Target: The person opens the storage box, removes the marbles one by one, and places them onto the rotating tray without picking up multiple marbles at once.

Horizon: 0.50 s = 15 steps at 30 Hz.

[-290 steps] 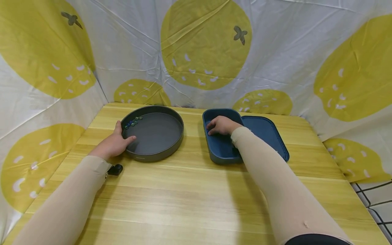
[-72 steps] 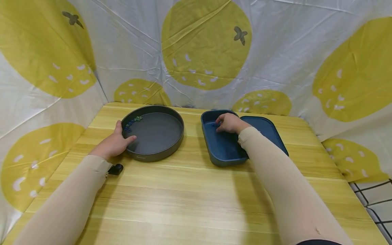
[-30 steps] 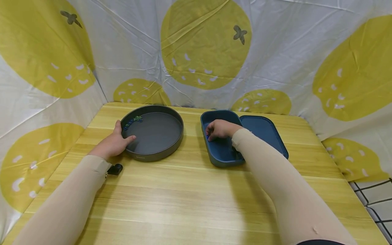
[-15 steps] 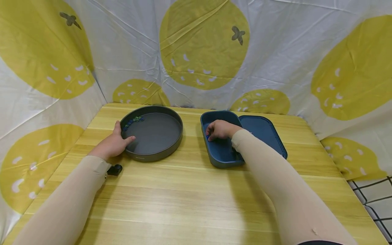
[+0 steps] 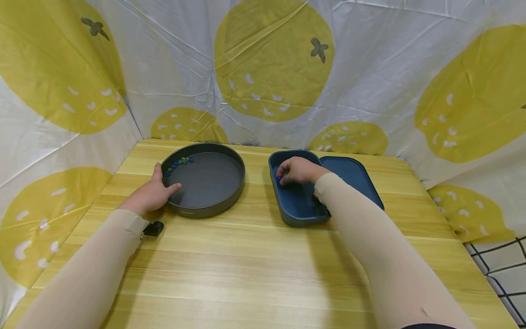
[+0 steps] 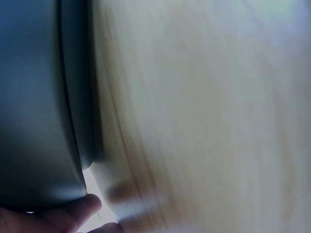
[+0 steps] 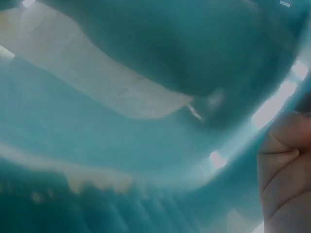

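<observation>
In the head view, my left hand (image 5: 151, 193) holds the near left side of a dark grey round pan (image 5: 211, 180), its thumb over the rim and its fingers outside. Several small blue and green marbles (image 5: 183, 160) lie along the pan's far left wall. My right hand (image 5: 301, 170) is inside a dark blue rectangular box (image 5: 303, 211) and pinches a small blue marble (image 5: 279, 179) by the box's left wall. The left wrist view shows fingertips (image 6: 87, 206) against the pan's edge. In the blurred right wrist view, part of my hand (image 7: 286, 170) shows beside the box wall.
A flat dark blue lid (image 5: 354, 172) lies right of the box, partly behind the right forearm. A black clip-like piece (image 5: 154, 228) sits at the left wrist. White cloth with yellow fruit prints (image 5: 273, 59) encloses the wooden table (image 5: 230, 269). Black wire grid (image 5: 499, 265) stands at right.
More marbles lie in the pan than 9.7 seconds ago. My right hand has moved left within the box since 2.4 seconds ago, then slightly up. The left hand stays on the pan.
</observation>
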Motion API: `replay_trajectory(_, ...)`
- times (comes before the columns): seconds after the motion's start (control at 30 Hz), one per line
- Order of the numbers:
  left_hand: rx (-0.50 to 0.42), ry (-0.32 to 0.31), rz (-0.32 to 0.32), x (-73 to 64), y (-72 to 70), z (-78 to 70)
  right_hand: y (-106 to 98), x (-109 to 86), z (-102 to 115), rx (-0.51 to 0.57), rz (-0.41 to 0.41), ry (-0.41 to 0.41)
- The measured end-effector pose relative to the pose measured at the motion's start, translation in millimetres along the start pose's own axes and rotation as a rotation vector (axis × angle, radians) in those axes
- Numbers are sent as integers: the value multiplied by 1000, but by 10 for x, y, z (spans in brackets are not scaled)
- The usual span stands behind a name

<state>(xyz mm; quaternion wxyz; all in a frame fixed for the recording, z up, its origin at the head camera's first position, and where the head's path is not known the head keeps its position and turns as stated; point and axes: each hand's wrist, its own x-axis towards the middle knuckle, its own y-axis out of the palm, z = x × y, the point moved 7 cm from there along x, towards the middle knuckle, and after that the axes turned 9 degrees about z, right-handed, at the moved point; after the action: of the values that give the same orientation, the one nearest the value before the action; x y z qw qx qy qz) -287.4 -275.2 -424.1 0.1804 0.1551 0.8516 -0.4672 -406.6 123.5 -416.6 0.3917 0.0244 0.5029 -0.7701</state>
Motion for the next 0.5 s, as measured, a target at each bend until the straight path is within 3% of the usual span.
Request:
replay_trajectory(0.23,7,2,1,7,-3,7,-251,-159,255,129,-137,-15)
replay_trajectory(0.33,3,0,2,9,2,12,-283,-176,509,156,-166,-31)
replay_trajectory(0.5,-3,5,5,10,10,14,-227,-74,1045,85,-157,-86)
